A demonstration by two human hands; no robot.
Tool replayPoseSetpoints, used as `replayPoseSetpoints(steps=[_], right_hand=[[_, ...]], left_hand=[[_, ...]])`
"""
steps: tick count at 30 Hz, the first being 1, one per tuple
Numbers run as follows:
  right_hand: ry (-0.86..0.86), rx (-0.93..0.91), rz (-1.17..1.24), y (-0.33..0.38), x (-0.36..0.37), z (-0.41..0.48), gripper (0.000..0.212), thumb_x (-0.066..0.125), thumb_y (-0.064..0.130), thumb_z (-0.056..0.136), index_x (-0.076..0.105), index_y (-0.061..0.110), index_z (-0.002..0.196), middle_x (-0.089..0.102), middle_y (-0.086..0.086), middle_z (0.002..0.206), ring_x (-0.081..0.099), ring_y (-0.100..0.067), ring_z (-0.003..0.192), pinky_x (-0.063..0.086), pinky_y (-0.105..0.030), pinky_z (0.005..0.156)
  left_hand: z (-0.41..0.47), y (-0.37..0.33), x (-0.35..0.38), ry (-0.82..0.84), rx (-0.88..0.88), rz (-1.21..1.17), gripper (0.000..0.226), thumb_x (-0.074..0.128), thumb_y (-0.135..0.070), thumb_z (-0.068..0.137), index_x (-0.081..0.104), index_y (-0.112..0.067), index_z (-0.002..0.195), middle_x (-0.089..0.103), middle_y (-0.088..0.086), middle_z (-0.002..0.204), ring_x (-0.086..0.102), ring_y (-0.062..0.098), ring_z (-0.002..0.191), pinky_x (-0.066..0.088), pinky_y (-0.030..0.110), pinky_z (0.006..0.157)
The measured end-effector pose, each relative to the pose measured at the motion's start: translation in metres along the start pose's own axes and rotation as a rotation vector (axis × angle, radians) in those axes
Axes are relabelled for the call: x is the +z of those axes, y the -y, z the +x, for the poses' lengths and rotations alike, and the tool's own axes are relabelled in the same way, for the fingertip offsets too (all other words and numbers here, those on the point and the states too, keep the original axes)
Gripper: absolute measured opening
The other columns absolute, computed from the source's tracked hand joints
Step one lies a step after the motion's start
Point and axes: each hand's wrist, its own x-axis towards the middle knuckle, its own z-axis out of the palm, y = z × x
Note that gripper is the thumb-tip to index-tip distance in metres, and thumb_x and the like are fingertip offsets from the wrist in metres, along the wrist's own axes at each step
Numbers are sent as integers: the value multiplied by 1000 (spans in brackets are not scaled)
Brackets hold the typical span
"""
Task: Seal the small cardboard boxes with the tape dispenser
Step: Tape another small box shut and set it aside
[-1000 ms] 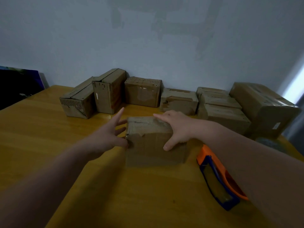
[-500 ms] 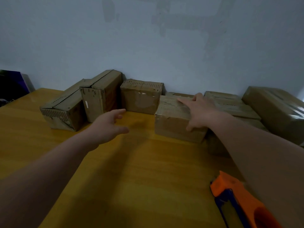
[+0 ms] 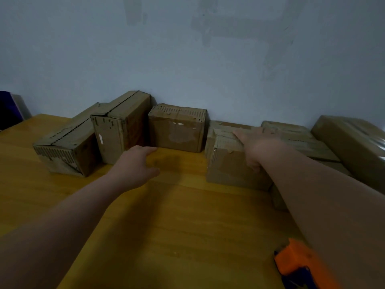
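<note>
Only partly seen, nearer than the taped cardboard box (image 3: 229,170) and to its right: orange-and-blue tape dispenser (image 3: 295,261), hard plastic, cut by the bottom edge and covered by the right forearm. Blurred on top of that box: right hand (image 3: 258,147), released, fingers stretched flat along the lid, thumb down the front face. Left of the box, above the yellow wooden table (image 3: 166,226): left hand (image 3: 135,163), loosely curled, empty. Box itself squat, brown, corrugated edge showing, wrinkled tape across the front. Behind it, mostly hidden, another carton (image 3: 225,124). Farther left, row of three worn cartons (image 3: 118,126), torn and patchy. Right of the box, stacked flat cartons (image 3: 302,138), half hidden by the arm, then a glossy film-wrapped parcel (image 3: 350,142), cropped.
</note>
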Motion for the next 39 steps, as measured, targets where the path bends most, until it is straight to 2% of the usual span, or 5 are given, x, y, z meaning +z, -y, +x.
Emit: replayPoseSetpoints(steps=[8,15,24,29,39], right_hand=[[-27,-107,150,14,-22,0,110,58,83,62,20,30,151,30,-15,149,31,-38,134,32,-55,107],[-344,-273,365,65,-38,35,51,65,46,82,53,20,124,45,-6,112,47,-25,101,51,-38,76],[-239,-303,434,93,-49,82,102,73,29,78,4,25,153,6,-4,160,22,-30,142,38,-40,102],[-204,-268,428,108,-51,84,98,76,53,68,25,22,146,31,-13,136,46,-33,116,46,-38,79],[-208,-191,212,128,-56,37,98,64,74,66,34,15,139,46,-13,136,36,-34,129,23,-48,108]], left_hand=[[5,19,2,222,-112,308,59,62,-33,89,38,-21,142,45,5,139,46,22,125,43,29,96],[15,32,9,408,-119,338,60,69,-40,83,46,-23,135,53,1,126,52,18,113,45,25,86],[31,41,15,416,-53,415,62,70,-46,79,51,-20,132,54,2,121,53,19,109,46,27,84],[29,40,15,404,-50,421,64,69,-47,80,48,-22,135,50,3,126,51,20,114,44,27,87],[20,39,16,332,-68,349,66,71,-43,79,46,-21,136,53,3,125,53,20,112,47,28,87]])
